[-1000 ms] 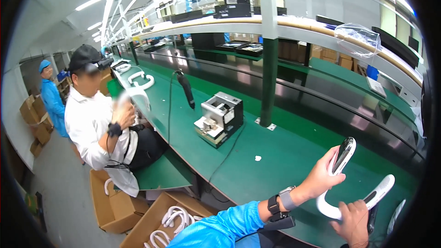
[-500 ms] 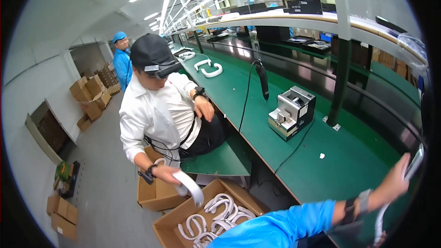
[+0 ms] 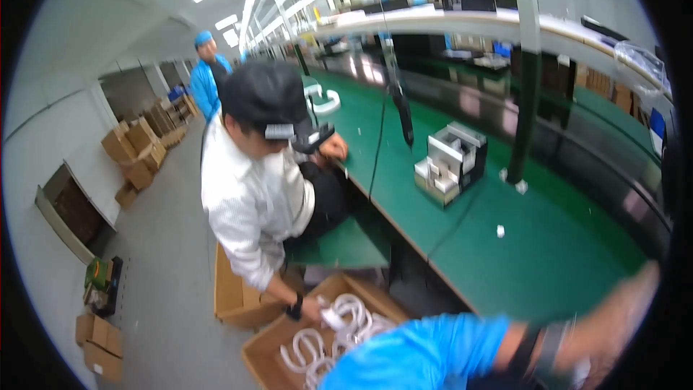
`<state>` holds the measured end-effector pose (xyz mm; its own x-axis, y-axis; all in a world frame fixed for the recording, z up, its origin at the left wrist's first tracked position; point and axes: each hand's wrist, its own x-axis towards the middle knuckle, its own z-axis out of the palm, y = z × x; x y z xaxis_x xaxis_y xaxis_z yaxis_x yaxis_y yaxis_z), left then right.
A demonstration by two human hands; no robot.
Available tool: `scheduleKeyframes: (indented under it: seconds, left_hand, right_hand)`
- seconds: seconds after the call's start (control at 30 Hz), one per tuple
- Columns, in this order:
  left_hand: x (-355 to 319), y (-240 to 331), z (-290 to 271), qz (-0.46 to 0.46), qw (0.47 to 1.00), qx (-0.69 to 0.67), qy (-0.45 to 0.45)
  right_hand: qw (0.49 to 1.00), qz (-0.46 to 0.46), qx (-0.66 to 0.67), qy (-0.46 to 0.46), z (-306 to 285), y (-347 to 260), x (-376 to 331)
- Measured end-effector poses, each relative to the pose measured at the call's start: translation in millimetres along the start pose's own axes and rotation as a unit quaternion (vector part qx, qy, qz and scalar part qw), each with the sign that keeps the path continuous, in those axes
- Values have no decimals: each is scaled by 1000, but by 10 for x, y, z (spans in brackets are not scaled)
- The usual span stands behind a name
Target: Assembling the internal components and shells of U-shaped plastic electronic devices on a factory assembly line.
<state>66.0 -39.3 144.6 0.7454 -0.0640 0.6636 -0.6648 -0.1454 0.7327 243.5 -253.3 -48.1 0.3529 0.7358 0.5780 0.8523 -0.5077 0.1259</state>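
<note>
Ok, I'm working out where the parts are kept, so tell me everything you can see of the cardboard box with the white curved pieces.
The box is plain brown, looks like cardboard, and is open-topped. It sits below the level of the green bench, beside another brown box. White curved pieces lie jumbled inside. A co-worker's hand reaches in over them. The wearer's blue sleeve hides its near right part, and its base is out of view.

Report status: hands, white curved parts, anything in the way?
Left hand blurred, grip unclear; right hand indistinct. White curved parts in open carton. Co-worker's hand over carton.
</note>
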Motion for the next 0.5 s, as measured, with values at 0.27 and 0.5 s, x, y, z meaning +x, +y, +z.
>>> scheduleKeyframes:
  seconds: [0.27, 0.5]
  left_hand:
    - [0, -1241, -643, -197, 946, -227, 117]
    - [3, -1742, -811, -291, 885, -334, 142]
  right_hand:
    - [984, 9, -7, -179, -1109, -1147, 558]
    - [980, 0, -28, -195, -712, -899, 610]
